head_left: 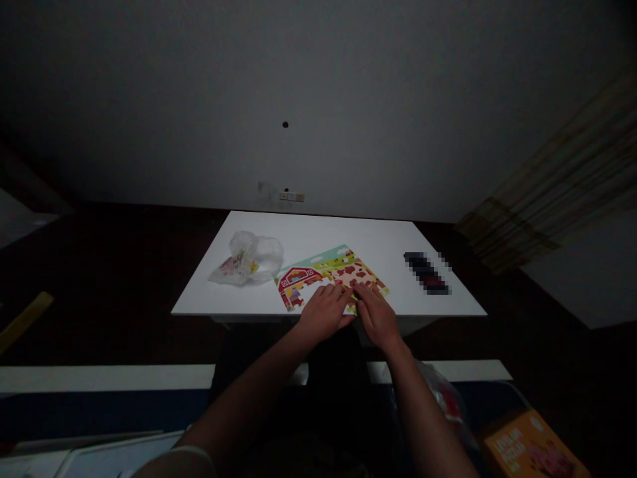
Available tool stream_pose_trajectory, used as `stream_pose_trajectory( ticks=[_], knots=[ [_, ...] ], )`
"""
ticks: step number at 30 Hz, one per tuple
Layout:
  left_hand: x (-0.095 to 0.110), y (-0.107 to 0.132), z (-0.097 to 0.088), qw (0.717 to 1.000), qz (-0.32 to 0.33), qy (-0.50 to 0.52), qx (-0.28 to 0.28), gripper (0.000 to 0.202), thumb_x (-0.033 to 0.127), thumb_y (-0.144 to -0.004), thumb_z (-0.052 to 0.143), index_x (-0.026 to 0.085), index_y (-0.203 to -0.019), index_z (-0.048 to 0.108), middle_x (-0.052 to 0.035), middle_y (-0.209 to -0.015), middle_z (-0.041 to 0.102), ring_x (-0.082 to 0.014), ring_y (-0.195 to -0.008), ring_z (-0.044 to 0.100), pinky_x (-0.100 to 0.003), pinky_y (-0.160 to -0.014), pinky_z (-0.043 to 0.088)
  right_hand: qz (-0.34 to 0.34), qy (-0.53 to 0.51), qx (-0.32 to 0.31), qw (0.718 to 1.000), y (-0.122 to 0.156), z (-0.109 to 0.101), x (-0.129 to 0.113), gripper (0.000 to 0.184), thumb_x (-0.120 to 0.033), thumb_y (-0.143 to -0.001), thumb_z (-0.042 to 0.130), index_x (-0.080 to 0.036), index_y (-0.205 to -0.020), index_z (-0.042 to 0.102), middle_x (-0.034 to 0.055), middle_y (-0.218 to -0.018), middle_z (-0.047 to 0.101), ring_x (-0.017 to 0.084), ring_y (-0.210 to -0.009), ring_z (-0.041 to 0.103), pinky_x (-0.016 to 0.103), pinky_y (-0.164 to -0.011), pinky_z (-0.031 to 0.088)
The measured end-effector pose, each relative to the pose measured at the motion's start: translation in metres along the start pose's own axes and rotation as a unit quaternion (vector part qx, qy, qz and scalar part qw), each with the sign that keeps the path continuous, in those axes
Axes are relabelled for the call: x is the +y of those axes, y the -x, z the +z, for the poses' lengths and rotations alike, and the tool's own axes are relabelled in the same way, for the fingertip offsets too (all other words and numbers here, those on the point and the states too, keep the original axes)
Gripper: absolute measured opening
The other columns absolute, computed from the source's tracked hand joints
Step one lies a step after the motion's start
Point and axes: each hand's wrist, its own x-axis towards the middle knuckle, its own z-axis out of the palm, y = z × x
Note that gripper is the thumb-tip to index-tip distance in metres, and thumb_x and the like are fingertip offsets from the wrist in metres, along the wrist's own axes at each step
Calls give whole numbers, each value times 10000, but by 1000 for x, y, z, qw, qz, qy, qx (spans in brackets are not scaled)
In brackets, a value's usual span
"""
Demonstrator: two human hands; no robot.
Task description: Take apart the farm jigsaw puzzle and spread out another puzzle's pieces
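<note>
A colourful farm puzzle [328, 272] with a red barn and a brown-spotted cow lies near the front edge of a small white table [308, 232]. My left hand [324, 311] rests palm down on the puzzle's near edge, fingers stretched forward. My right hand [375, 313] lies beside it, fingers flat and pressing on the puzzle's lower right part. The two hands nearly touch at the fingertips. Neither hand visibly grips anything.
A crumpled clear plastic bag [247, 260] sits on the table's left side. A dark blurred object [428, 273] lies at the right. An orange puzzle box [530, 448] lies on the floor at lower right. A striped curtain [562, 179] hangs at right.
</note>
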Motion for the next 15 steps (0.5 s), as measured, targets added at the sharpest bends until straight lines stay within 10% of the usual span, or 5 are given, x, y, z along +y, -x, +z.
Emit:
stream_pose_trajectory(
  ticks=[6,15],
  knots=[
    [3,-19,15,1000,16,11,-15,824,552,-1013,596,92,-1643,329,-205,-1727,314,-343,-1610,278,-488,-1313,248,98,-101,35,990,-3,1,8,542,-293,-1032,356,-196,-1520,571,168,-1497,625,340,-1381,607,525,-1167,486],
    [-21,-42,10,991,75,101,-52,525,256,-979,613,280,-1503,601,-69,-1645,499,-311,-1536,436,-520,-1301,323,139,-110,49,983,-12,-6,9,473,-371,-1043,375,-179,-1373,654,188,-1352,703,348,-1265,664,514,-1089,506]
  ],
)
